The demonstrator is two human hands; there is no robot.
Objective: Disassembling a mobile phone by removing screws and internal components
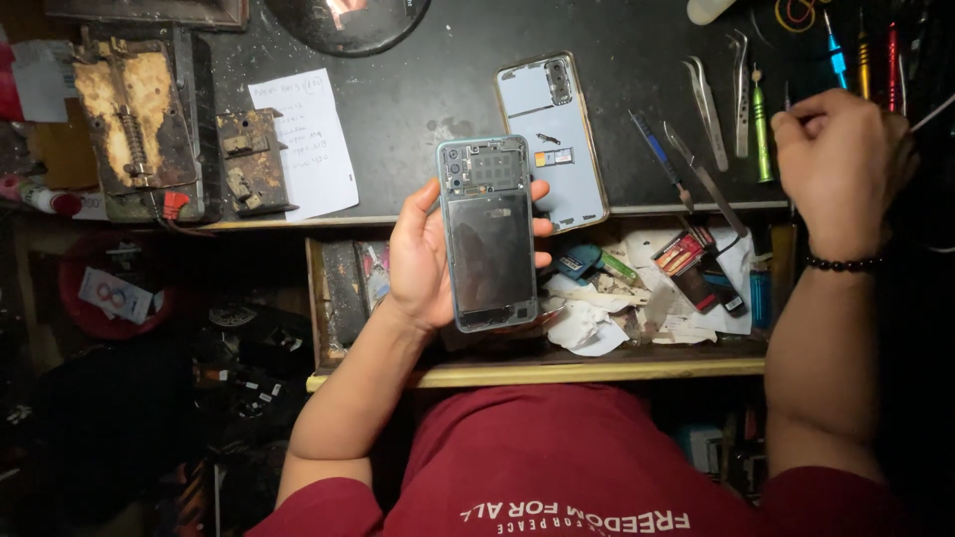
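Holding that opened smartphone (pixel 488 235) in your left hand (pixel 423 261), fingers wrapped round its edges over the open drawer (pixel 537 370). Looks light, stiff and fragile, so grip the frame. Your right hand (pixel 842 164) is curled shut by the screwdrivers (pixel 861 52); can't tell if it's gripping anything.

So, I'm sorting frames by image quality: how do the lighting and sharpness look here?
Head view: light falls on the bench top and opened phone in the left hand; edges sink into shadow; right hand slightly soft; glass reflects dully.
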